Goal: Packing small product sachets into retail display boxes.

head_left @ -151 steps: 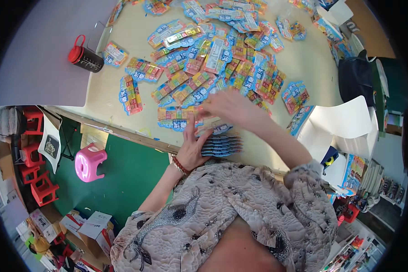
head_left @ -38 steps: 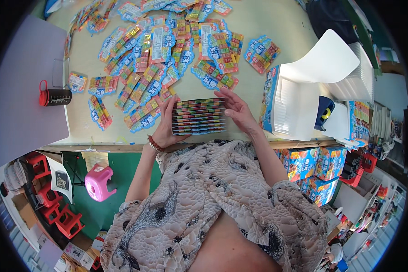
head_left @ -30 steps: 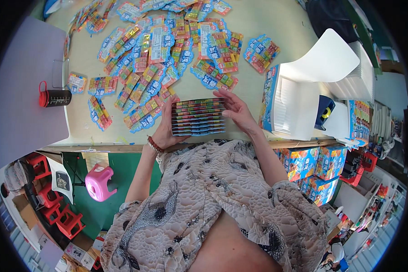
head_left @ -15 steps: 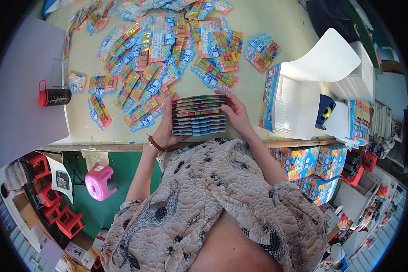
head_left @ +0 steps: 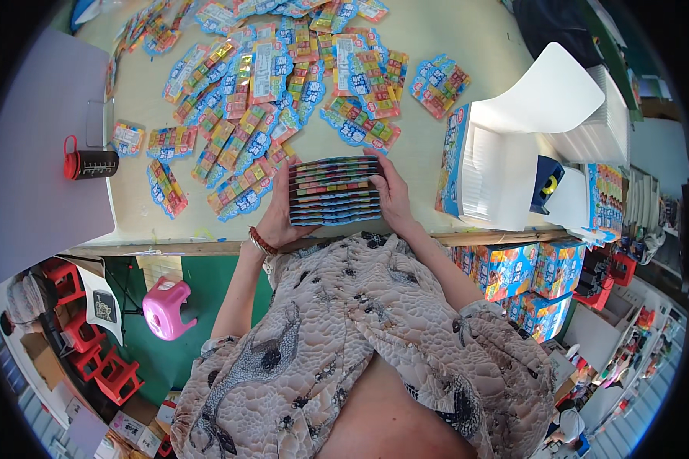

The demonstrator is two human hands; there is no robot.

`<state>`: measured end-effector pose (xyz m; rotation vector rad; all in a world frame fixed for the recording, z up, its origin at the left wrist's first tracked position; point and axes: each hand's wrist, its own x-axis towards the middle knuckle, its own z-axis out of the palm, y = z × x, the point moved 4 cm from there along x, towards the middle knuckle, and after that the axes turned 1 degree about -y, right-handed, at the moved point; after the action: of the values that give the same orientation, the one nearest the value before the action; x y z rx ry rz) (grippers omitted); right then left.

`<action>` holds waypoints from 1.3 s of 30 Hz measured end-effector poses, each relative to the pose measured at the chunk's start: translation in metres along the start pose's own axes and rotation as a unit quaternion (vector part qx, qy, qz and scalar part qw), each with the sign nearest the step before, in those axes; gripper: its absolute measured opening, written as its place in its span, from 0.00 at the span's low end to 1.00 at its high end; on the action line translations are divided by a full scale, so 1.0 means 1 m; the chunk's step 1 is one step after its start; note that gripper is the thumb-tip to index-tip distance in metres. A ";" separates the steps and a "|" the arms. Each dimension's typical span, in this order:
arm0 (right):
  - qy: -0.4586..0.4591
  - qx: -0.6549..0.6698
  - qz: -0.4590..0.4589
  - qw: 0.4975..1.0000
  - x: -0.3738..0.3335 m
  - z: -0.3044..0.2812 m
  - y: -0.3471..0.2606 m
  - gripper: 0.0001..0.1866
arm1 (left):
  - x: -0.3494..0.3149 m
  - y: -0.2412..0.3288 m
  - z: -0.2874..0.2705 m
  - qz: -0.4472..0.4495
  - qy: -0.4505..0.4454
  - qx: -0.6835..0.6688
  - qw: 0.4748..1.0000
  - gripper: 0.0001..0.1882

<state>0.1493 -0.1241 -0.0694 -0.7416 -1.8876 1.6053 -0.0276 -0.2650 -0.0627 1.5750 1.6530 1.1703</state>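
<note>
Head view gives us a stack of blister packs (head_left: 334, 191) between the two hands, just beyond the patterned top (head_left: 344, 306). The left hand (head_left: 275, 218) cups the stack's left end and the right hand (head_left: 393, 197) bears on its right end, so together they hold it, set only as wide as the packs are long. Whether it rests on the table (head_left: 425, 153) or hangs a little above, we cannot tell.

We judge each pack light: stiffish backing, thin glossy plastic. The faces look slippery, so the layers could slide or fan out if one end were pressed more than the other — and the raised bubbles might dent under a hard pinch. We would hold by the two short ends, fingers spanning every layer, with an even, gentle squeeze.

As for room, loose packs (head_left: 241, 187) crowd the area ahead of the hands and to their left, the nearest just beside the left hand. To the right of the right hand, a bare strip runs to an open white box (head_left: 505, 183), its flap spreading away from us. The wooden front edge (head_left: 207, 248) lies close on our side of the hands — beyond it, green floor (head_left: 214, 279) shows below.
</note>
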 end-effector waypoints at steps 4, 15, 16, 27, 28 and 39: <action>-0.003 -0.013 -0.002 1.000 0.000 0.000 -0.002 0.25 | 0.000 0.002 -0.002 -0.009 -0.010 0.007 1.000 0.66; 0.000 -0.004 -0.005 1.000 -0.001 0.001 0.002 0.24 | 0.002 0.003 -0.005 -0.012 -0.006 0.045 0.999 0.63; 0.001 -0.009 -0.008 1.000 -0.001 0.001 0.002 0.24 | 0.003 0.004 -0.005 -0.012 -0.007 0.045 0.999 0.63; -0.027 0.070 0.008 0.997 0.003 -0.006 -0.003 0.25 | 0.010 0.010 -0.006 -0.003 -0.005 0.012 1.000 0.54; -0.050 0.148 0.028 0.987 0.004 -0.006 -0.008 0.26 | 0.008 0.006 -0.005 -0.002 -0.003 0.011 1.000 0.54; 0.073 -0.365 -0.102 0.922 -0.024 -0.081 -0.121 0.19 | 0.009 -0.001 -0.004 0.015 -0.003 -0.017 1.000 0.53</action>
<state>0.2170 -0.1022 0.0595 -0.8828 -2.3615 0.6652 -0.0330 -0.2566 -0.0604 1.5865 1.6016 1.2021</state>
